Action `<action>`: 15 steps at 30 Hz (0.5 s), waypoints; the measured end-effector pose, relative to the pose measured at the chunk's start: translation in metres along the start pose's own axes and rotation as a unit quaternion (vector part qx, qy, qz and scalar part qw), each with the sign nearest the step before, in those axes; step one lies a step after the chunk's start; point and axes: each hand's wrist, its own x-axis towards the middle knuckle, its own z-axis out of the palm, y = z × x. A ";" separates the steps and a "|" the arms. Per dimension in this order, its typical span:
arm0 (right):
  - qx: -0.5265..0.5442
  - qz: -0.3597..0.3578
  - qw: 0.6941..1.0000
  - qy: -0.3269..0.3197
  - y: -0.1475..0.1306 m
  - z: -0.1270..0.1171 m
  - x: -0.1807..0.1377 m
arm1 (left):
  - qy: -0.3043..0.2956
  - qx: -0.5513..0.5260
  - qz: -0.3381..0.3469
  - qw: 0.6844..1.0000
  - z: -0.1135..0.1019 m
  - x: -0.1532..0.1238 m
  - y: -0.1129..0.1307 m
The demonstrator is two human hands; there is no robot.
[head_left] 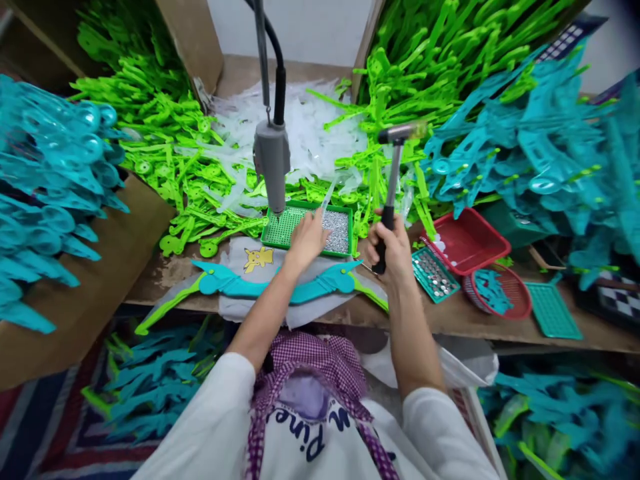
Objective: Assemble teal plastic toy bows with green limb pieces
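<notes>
My left hand (308, 237) is over a green tray (263, 235), its fingertips down at the small silvery metal pieces (336, 228) in the tray's right part. A translucent plastic strip (328, 196) shows just beyond those fingers; whether they grip it I cannot tell. Wrapped around a black handle, my right hand (394, 248) holds a hammer (391, 175) upright, head at the top. On a grey cloth (235, 251) in front of me lies a turquoise plastic piece (240, 284) with lime-green arms at both ends. My left forearm hides its middle.
A grey power screwdriver (273, 160) hangs above the tray. Lime-green parts (165, 167) and translucent parts (300, 127) heap behind it. Turquoise pieces pile at left (55, 180) and right (530, 133). Right of the hammer are a red tray (473, 243) and a small green tray (434, 275).
</notes>
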 end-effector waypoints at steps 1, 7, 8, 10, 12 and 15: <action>-0.004 -0.007 1.000 0.013 0.000 -0.004 -0.008 | -0.001 0.022 -0.023 0.999 0.010 0.020 0.006; 0.011 0.009 0.999 0.042 0.029 -0.025 -0.069 | -0.043 0.112 -0.022 0.993 0.021 0.056 0.019; 0.018 0.002 0.999 0.045 0.036 -0.026 -0.078 | -0.036 0.110 -0.002 0.993 0.015 0.046 0.019; 0.024 -0.008 0.998 0.050 0.046 -0.029 -0.095 | -0.013 0.089 0.047 0.995 -0.002 0.012 0.016; 0.021 -0.005 0.998 0.063 0.053 -0.033 -0.110 | 0.019 0.046 0.100 0.994 -0.021 -0.039 0.004; 0.005 0.010 0.996 0.084 0.061 -0.041 -0.130 | 0.056 0.026 0.097 0.993 -0.052 -0.129 -0.031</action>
